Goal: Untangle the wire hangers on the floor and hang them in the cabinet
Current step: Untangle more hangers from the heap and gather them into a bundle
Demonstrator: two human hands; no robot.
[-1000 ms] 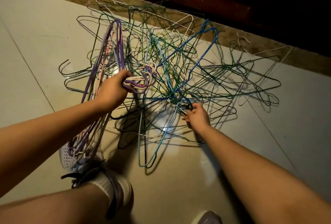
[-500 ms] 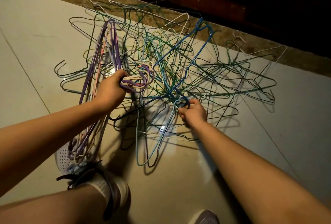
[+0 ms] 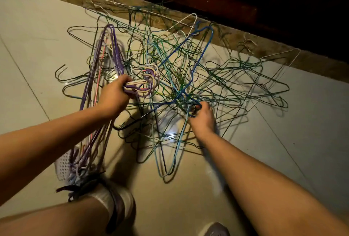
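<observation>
Both hands stay clenched, left hand (image 3: 113,97) holding the purple hangers (image 3: 143,89) by their hooks, right hand (image 3: 203,117) tugging the blue hanger (image 3: 204,50) at its hook, which I see barely shift, so it remains snagged in the pile (image 3: 236,77) on the floor (image 3: 302,141).

The cabinet (image 3: 217,3) is cut off by the top edge, its inside too dark to read. The right hand (image 3: 203,120) has its fingertips buried in the tangle of hangers (image 3: 226,77); which wire they pinch cannot be told. The purple bundle (image 3: 111,50) blurs toward its lower end. A shoe (image 3: 217,231) is cropped at the bottom edge.
</observation>
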